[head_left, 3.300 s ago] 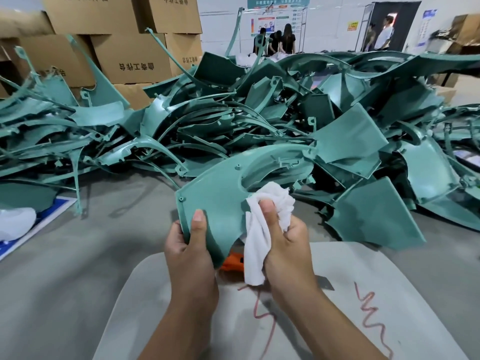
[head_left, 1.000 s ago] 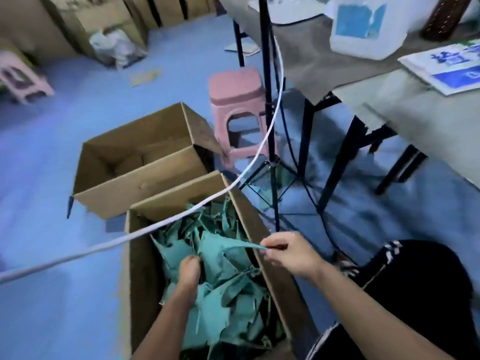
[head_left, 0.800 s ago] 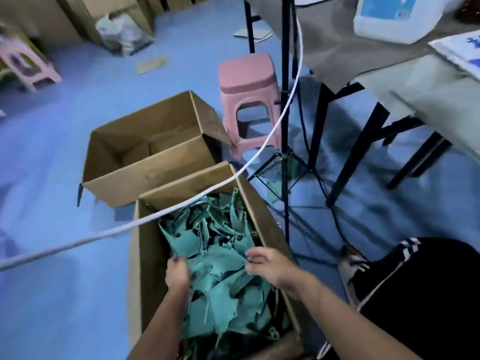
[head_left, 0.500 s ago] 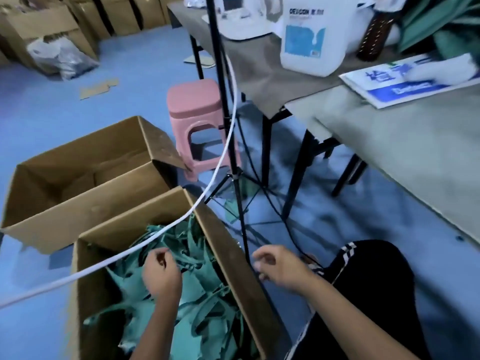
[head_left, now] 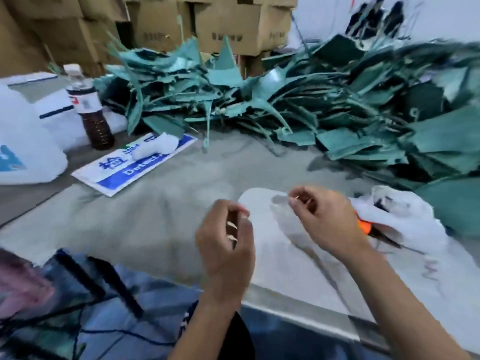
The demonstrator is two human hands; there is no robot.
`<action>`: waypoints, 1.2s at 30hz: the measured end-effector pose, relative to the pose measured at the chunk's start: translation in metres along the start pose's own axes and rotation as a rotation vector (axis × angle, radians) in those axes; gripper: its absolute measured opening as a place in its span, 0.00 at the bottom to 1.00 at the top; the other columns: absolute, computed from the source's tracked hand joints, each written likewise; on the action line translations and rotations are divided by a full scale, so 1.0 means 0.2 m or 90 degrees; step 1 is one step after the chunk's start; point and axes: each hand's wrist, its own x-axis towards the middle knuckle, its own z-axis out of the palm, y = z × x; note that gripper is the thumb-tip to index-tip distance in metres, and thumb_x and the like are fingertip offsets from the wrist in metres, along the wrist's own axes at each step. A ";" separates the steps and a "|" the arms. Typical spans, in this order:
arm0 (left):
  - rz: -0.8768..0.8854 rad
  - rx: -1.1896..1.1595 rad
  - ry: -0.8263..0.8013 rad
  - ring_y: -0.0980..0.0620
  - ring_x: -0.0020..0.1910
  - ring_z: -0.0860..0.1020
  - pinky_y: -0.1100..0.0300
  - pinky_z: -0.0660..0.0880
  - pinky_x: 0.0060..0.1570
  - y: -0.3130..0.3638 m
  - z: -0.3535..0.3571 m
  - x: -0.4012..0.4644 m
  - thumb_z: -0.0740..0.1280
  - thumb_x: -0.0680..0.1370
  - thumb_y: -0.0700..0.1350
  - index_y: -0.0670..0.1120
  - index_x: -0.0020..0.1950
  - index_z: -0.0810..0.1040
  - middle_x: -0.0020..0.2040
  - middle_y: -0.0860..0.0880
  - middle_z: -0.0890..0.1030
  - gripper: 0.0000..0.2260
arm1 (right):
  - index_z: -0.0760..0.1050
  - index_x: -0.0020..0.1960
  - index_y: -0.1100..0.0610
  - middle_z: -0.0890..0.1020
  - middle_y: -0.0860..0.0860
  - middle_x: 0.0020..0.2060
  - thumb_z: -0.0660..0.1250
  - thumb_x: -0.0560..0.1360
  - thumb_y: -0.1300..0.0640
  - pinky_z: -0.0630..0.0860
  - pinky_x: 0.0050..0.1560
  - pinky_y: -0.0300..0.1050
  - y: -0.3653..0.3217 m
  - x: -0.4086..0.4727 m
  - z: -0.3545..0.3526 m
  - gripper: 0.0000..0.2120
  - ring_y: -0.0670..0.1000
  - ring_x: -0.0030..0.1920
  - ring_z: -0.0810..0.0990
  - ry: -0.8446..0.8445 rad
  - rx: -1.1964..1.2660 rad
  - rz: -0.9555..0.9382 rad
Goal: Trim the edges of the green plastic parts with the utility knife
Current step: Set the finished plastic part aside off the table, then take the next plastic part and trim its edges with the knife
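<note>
A large heap of green plastic parts (head_left: 298, 100) covers the far half of the grey table (head_left: 155, 209). Both my hands hover over the table's near edge, holding nothing. My left hand (head_left: 228, 245) has loosely curled fingers above the white cutting board (head_left: 285, 268). My right hand (head_left: 322, 219) is also loosely curled, just left of the orange utility knife (head_left: 363, 227), which lies on the board partly under a white cloth (head_left: 397, 216). The frame is motion-blurred.
A brown-liquid bottle (head_left: 91, 107) and a white jug (head_left: 23, 146) stand at the far left. A blue-and-white sign (head_left: 135, 162) with a white rag (head_left: 155, 148) on it lies beside them. Cardboard boxes (head_left: 226, 22) are stacked behind the heap.
My view has swung up from the floor box of green scraps to the table. Both hands have left the box and now hang empty over the cutting board.
</note>
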 end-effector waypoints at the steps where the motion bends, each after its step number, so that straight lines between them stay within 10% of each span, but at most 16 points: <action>1: -0.035 -0.034 -0.023 0.52 0.34 0.79 0.54 0.76 0.35 0.02 0.16 0.04 0.63 0.73 0.44 0.50 0.41 0.79 0.35 0.54 0.80 0.05 | 0.80 0.57 0.49 0.85 0.49 0.48 0.68 0.80 0.43 0.74 0.47 0.47 0.13 0.05 -0.07 0.11 0.51 0.48 0.82 -0.045 -0.129 0.045; 6: -0.151 -0.005 -0.228 0.50 0.39 0.78 0.46 0.78 0.48 0.04 0.78 0.22 0.68 0.75 0.40 0.48 0.43 0.78 0.37 0.52 0.80 0.03 | 0.68 0.50 0.46 0.80 0.48 0.48 0.70 0.74 0.32 0.68 0.42 0.48 0.44 0.08 -0.17 0.21 0.55 0.51 0.80 -0.153 -0.241 0.108; 13: 0.049 0.220 -0.434 0.44 0.63 0.74 0.48 0.72 0.65 -0.08 1.23 0.44 0.69 0.80 0.51 0.63 0.75 0.70 0.64 0.45 0.72 0.23 | 0.72 0.53 0.55 0.82 0.57 0.51 0.62 0.83 0.39 0.68 0.42 0.51 0.59 0.13 -0.18 0.19 0.62 0.51 0.81 0.007 -0.300 0.263; 29: 0.349 -0.011 -0.193 0.45 0.61 0.79 0.56 0.74 0.63 -0.07 1.07 0.33 0.64 0.81 0.32 0.37 0.63 0.83 0.60 0.40 0.80 0.13 | 0.70 0.57 0.54 0.80 0.50 0.44 0.70 0.81 0.51 0.68 0.41 0.50 0.52 0.07 -0.18 0.11 0.54 0.41 0.75 0.268 -0.018 0.060; 31: 0.254 -0.078 -0.239 0.47 0.62 0.79 0.62 0.73 0.63 -0.03 1.07 0.34 0.65 0.79 0.28 0.37 0.60 0.84 0.60 0.40 0.81 0.13 | 0.70 0.57 0.53 0.80 0.48 0.43 0.70 0.81 0.51 0.70 0.42 0.50 0.53 0.06 -0.18 0.11 0.52 0.40 0.75 0.289 -0.006 0.061; 36: -0.544 -0.572 -0.254 0.38 0.56 0.84 0.44 0.80 0.61 0.03 1.13 0.44 0.65 0.82 0.35 0.35 0.48 0.78 0.52 0.38 0.84 0.05 | 0.73 0.52 0.53 0.74 0.41 0.34 0.70 0.81 0.47 0.70 0.37 0.46 0.51 0.07 -0.19 0.11 0.46 0.33 0.73 0.368 0.029 0.043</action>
